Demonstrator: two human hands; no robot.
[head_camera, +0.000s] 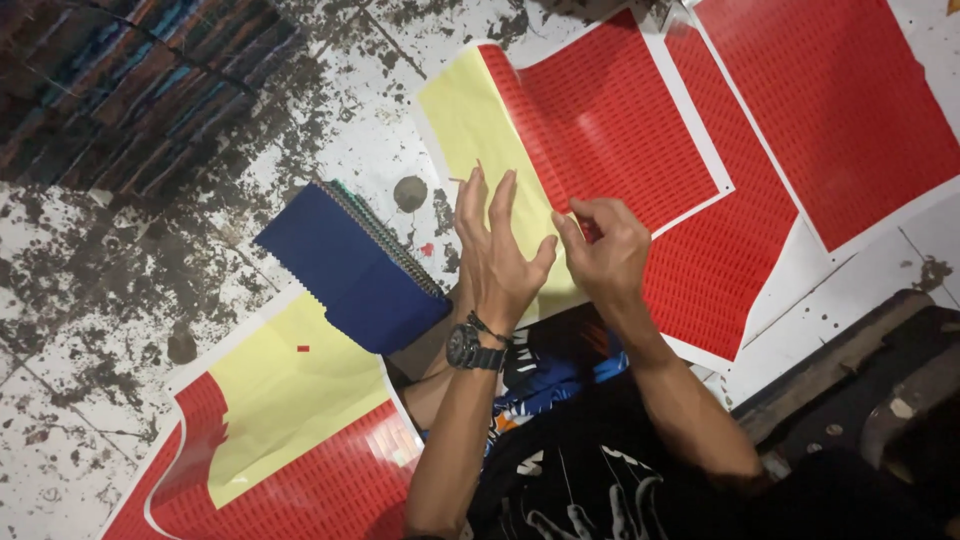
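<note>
The red sticker sheet (620, 120) looks glossy, its yellow backing paper (490, 130) matt. The blue fabric swatches (350, 265) are cloth. The floor (90, 290) is rough, stained concrete.

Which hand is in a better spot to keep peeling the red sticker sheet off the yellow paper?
Probably the right hand: its fingers pinch at the red sheet's peeled edge. The left hand is open, flat over the yellow backing.

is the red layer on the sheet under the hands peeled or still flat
Partly peeled: the red layer is folded back, baring yellow backing; the right hand pinches its edge.
</note>
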